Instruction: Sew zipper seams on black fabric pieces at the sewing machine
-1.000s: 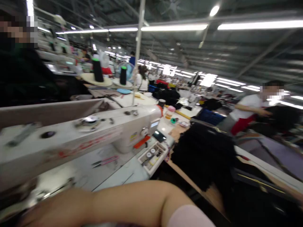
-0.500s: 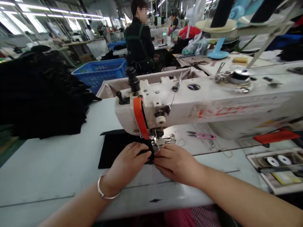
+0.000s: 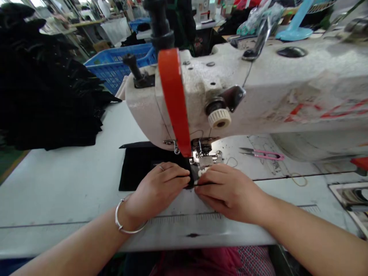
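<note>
A flat piece of black fabric [image 3: 133, 168] lies on the white table, its right edge beside the presser foot [image 3: 205, 158] of a sewing machine [image 3: 244, 103]. A small label with pale lettering [image 3: 157, 164] shows on it. My left hand [image 3: 161, 186], with a ring and a silver bangle [image 3: 117, 214], presses on the fabric with fingers together near its right edge. Close by on the right, my right hand [image 3: 230, 191] pinches the fabric's front right corner just before the foot. The fingertips of both hands nearly meet, and the corner is partly hidden.
Pink-handled thread snips [image 3: 266, 154] lie right of the foot, near loose thread. A tall stack of black fabric pieces [image 3: 48, 88] stands at the left. Behind are a blue basket [image 3: 115, 63] and a person's dark clothing [image 3: 181, 27]. A ruler scale [image 3: 172, 219] runs along the table front.
The view has come closer and tipped downward, so the machine head looks larger. Both hands stay at the fabric's right edge, and a label now shows above my left hand.
</note>
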The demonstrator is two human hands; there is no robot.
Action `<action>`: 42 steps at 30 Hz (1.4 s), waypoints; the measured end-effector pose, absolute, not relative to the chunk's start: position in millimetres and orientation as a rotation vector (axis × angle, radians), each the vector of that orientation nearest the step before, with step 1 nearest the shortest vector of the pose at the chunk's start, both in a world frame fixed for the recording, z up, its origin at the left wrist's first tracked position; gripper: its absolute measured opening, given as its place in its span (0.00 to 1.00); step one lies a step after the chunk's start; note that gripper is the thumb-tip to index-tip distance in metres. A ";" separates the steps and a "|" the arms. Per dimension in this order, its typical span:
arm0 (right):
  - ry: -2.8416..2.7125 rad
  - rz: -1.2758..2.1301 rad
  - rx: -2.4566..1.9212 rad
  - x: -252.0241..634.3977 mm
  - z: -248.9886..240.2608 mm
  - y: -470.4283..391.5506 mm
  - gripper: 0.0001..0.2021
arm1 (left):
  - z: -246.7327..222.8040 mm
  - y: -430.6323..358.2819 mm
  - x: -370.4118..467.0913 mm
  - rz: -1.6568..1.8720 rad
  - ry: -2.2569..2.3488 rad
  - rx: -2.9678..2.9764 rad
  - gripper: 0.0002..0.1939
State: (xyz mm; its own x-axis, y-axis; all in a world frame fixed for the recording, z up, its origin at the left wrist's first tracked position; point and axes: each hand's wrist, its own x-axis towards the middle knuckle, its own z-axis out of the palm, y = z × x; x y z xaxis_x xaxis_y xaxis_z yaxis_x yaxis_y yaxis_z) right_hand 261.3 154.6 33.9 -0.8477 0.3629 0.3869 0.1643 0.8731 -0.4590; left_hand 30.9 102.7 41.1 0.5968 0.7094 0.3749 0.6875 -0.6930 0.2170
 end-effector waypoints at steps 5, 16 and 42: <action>-2.569 0.636 -0.410 264.6 37.0 156.4 0.10 | 38.6 101.5 28.8 0.711 1.242 2.663 0.08; -2.649 0.442 -0.432 259.0 32.0 155.6 0.07 | 36.8 99.8 26.4 0.823 1.240 2.593 0.09; -2.655 0.422 -0.557 253.6 30.8 153.8 0.15 | 35.3 115.7 14.9 0.577 1.103 2.993 0.12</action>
State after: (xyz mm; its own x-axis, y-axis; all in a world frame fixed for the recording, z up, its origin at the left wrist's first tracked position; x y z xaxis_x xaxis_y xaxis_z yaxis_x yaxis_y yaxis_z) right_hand 253.6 153.8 30.8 -0.8432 0.4366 0.3137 0.3179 0.8755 -0.3640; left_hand 14.9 115.7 35.3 0.7059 0.6090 0.3617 0.6446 -0.7640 0.0283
